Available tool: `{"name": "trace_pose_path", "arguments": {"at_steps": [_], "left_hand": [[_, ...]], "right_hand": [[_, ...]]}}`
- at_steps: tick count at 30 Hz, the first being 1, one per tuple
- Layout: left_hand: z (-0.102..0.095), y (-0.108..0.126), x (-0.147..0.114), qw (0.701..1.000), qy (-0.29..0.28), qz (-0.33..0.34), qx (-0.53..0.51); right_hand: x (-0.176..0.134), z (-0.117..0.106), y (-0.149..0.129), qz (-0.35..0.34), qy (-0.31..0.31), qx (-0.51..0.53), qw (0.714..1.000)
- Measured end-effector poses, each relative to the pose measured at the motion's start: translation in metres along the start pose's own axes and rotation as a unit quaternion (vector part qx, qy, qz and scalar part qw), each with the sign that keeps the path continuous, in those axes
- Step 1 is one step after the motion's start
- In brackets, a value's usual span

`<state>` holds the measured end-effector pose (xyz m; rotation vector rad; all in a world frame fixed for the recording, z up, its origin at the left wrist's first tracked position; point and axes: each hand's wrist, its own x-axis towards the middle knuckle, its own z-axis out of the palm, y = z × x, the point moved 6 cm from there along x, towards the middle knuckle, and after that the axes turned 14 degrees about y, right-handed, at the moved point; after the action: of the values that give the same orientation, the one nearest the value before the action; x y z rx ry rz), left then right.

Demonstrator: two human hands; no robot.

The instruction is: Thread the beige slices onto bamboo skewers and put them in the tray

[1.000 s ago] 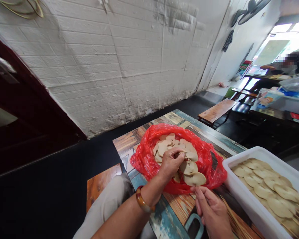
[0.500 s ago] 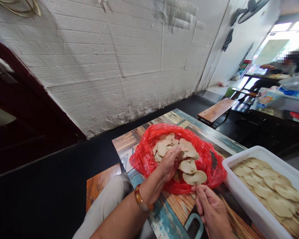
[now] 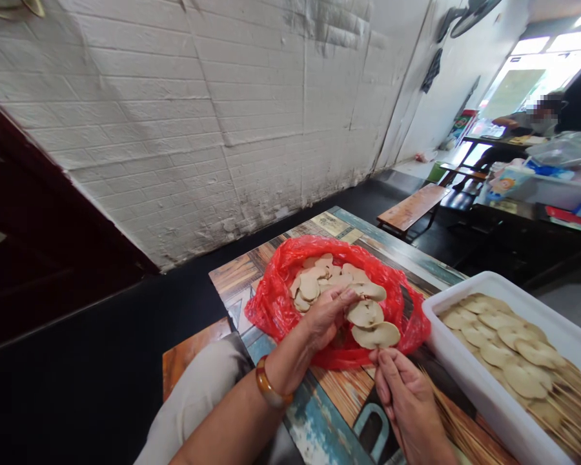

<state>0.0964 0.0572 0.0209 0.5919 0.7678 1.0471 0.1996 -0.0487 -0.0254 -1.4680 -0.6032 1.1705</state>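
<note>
A red plastic bag (image 3: 275, 303) lies open on the painted wooden table (image 3: 319, 413) and holds several flat beige slices (image 3: 314, 281). My left hand (image 3: 325, 314), with an amber bangle on its wrist, reaches into the bag and pinches a slice near the middle of the pile. My right hand (image 3: 407, 403) is at the bag's near edge. Its fingertips are pinched together under two larger slices (image 3: 375, 334) that stand in a row above them, as if on a thin stick; the stick itself is hidden.
A white plastic tub (image 3: 458, 371) at the right holds rows of skewered slices. Loose bamboo skewers (image 3: 448, 420) lie between it and my right hand. A brick wall runs along the left. A wooden bench (image 3: 409, 210) and a seated person (image 3: 537, 119) are farther back.
My left hand has shifted slightly within the bag and keeps working at the slices. My right hand stays at the bag's edge. The view has tilted a little.
</note>
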Motion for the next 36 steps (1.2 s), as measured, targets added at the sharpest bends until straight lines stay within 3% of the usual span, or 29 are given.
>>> {"name": "trace_pose_path", "arguments": {"at_steps": [5,15,19,26,36], "left_hand": [[0.011,-0.002,-0.007,0.998,-0.053,0.000,0.028],[0.021,-0.009,-0.015,0.995,-0.090,0.005,0.031],[0.019,-0.012,-0.014,0.996,-0.076,0.013,0.040],[0.004,-0.006,-0.002,0.997,0.005,0.076,0.015],[0.005,-0.005,-0.002,0.996,0.012,0.088,0.003]], "right_hand": [[0.000,-0.001,-0.007,-0.016,0.013,0.014,1.000],[0.005,-0.003,-0.012,-0.069,0.033,0.023,0.997],[0.007,-0.003,-0.014,-0.098,0.039,-0.003,0.994],[0.001,0.000,-0.013,-0.134,0.001,-0.121,0.983],[-0.002,0.003,-0.021,-0.193,-0.032,-0.189,0.962]]}}
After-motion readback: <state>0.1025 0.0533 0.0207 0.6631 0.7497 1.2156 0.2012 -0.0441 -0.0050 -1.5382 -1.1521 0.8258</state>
